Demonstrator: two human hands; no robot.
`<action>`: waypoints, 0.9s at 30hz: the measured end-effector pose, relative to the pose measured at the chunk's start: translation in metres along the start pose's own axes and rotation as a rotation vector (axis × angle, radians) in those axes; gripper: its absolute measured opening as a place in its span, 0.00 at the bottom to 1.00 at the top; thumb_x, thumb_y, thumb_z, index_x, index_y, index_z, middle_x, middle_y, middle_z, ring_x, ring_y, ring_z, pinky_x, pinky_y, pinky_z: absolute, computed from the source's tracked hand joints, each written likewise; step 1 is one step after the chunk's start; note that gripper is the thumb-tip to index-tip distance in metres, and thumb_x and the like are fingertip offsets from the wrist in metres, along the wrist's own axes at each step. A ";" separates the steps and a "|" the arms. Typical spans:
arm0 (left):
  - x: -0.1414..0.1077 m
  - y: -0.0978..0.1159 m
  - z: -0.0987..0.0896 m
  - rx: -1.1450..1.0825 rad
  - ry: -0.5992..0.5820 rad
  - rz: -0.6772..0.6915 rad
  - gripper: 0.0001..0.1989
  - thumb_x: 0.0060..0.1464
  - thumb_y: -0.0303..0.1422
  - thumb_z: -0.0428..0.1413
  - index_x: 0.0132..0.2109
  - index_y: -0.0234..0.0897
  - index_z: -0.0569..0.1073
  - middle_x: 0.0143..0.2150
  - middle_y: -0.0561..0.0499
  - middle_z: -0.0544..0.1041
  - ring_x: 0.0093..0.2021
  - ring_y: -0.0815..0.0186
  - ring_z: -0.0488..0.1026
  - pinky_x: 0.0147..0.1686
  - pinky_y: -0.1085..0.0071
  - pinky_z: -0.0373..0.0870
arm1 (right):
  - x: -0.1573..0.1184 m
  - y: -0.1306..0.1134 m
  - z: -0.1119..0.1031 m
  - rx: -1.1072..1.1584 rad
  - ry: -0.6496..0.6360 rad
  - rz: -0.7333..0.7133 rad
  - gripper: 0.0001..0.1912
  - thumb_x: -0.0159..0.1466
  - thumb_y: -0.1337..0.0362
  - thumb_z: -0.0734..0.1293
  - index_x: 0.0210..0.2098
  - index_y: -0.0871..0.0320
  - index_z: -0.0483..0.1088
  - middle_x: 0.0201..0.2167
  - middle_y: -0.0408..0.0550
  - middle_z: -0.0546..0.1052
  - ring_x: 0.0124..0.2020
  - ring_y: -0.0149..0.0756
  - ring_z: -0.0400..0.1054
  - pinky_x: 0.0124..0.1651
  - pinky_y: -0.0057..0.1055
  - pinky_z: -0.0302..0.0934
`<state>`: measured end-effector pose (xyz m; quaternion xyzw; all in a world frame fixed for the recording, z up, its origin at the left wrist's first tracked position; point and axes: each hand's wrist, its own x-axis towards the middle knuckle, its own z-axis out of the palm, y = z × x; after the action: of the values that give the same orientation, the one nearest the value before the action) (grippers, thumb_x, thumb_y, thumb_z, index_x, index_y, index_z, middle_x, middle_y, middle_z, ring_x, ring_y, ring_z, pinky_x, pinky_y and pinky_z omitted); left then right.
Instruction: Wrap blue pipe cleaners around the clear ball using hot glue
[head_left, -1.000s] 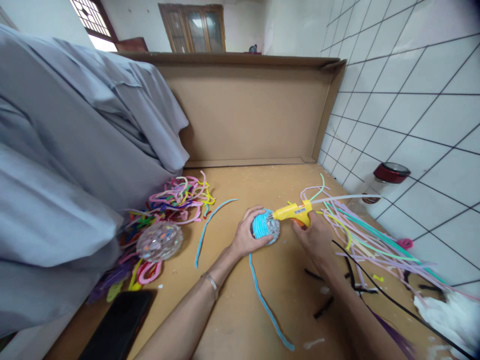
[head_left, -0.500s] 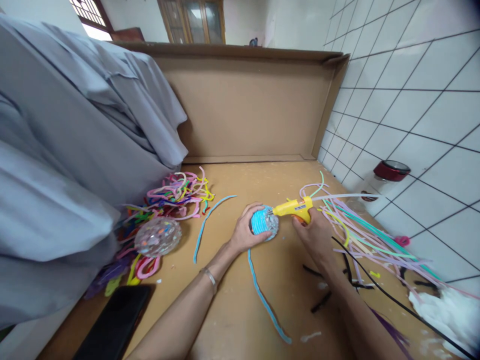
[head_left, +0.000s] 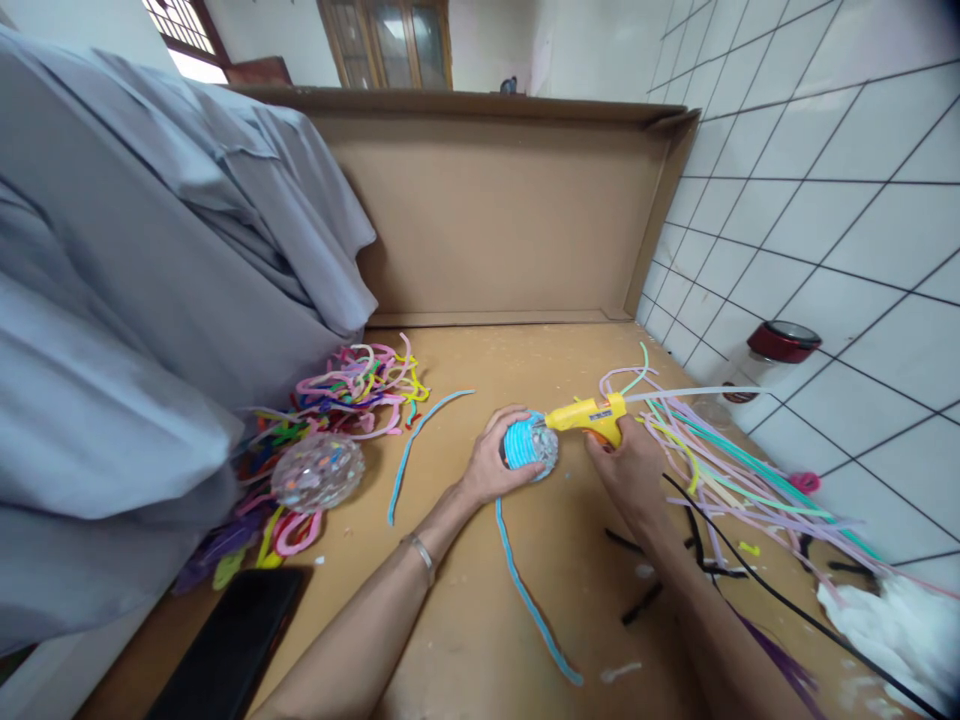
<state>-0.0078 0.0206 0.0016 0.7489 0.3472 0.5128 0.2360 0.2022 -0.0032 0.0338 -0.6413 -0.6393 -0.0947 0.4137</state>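
Note:
My left hand [head_left: 491, 460] is wrapped round a small clear rounded container banded with blue pipe cleaner [head_left: 525, 445], its uncovered end facing right. In my right hand [head_left: 626, 465] is a yellow hot glue gun [head_left: 589, 415], its nozzle at the upper edge of the blue banding; whether it touches cannot be made out. A long clear glue stick [head_left: 697, 391] sticks out of the gun's back. One loose blue pipe cleaner [head_left: 529, 600] trails on the table below my left hand, and another blue pipe cleaner [head_left: 416, 440] lies curved to the left.
Left lie a pile of coloured pipe cleaners [head_left: 352, 390], a clear faceted bowl-like piece [head_left: 319, 473] and a black phone [head_left: 232, 640]. On the right are straight pipe cleaners [head_left: 735, 460], a red-lidded jar [head_left: 780, 345], white tissue [head_left: 892, 620] and a black cord [head_left: 787, 595]. Cardboard [head_left: 510, 220] stands behind.
Almost nothing differs. Both hands, the glue gun and the blue-banded container hold nearly the same place; the view has shifted very slightly.

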 end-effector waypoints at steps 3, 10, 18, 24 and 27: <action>0.000 0.000 0.000 0.006 -0.002 -0.001 0.33 0.42 0.40 0.66 0.55 0.39 0.67 0.57 0.40 0.70 0.58 0.51 0.69 0.58 0.51 0.65 | 0.000 0.000 -0.001 0.005 -0.006 -0.008 0.13 0.61 0.52 0.59 0.31 0.56 0.65 0.24 0.47 0.70 0.25 0.37 0.61 0.30 0.31 0.54; 0.000 -0.001 0.001 0.015 -0.016 -0.015 0.34 0.41 0.40 0.67 0.55 0.40 0.67 0.57 0.40 0.69 0.58 0.51 0.68 0.59 0.50 0.64 | 0.001 0.005 -0.002 -0.004 -0.013 -0.046 0.13 0.61 0.52 0.60 0.30 0.55 0.65 0.25 0.47 0.71 0.25 0.36 0.62 0.30 0.30 0.53; 0.000 -0.004 0.001 0.010 -0.002 0.007 0.33 0.42 0.40 0.66 0.55 0.39 0.67 0.57 0.40 0.70 0.58 0.51 0.69 0.59 0.50 0.65 | 0.002 0.004 -0.004 -0.017 0.020 -0.011 0.11 0.60 0.54 0.61 0.30 0.56 0.64 0.25 0.47 0.71 0.26 0.37 0.63 0.30 0.30 0.53; 0.000 -0.001 0.001 0.007 -0.010 0.003 0.33 0.42 0.40 0.66 0.55 0.39 0.67 0.57 0.39 0.69 0.59 0.51 0.68 0.59 0.50 0.64 | 0.000 0.004 -0.003 -0.020 -0.011 -0.036 0.11 0.60 0.54 0.61 0.31 0.55 0.65 0.25 0.47 0.71 0.26 0.36 0.62 0.30 0.30 0.53; 0.000 -0.001 0.001 0.017 -0.020 -0.001 0.33 0.42 0.40 0.66 0.55 0.39 0.67 0.57 0.39 0.70 0.59 0.51 0.68 0.59 0.50 0.64 | 0.000 0.004 -0.003 -0.004 -0.014 -0.045 0.12 0.60 0.54 0.61 0.31 0.56 0.65 0.25 0.47 0.71 0.26 0.36 0.62 0.30 0.30 0.53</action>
<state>-0.0074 0.0214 0.0006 0.7557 0.3496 0.5022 0.2335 0.2073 -0.0046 0.0345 -0.6281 -0.6564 -0.1006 0.4056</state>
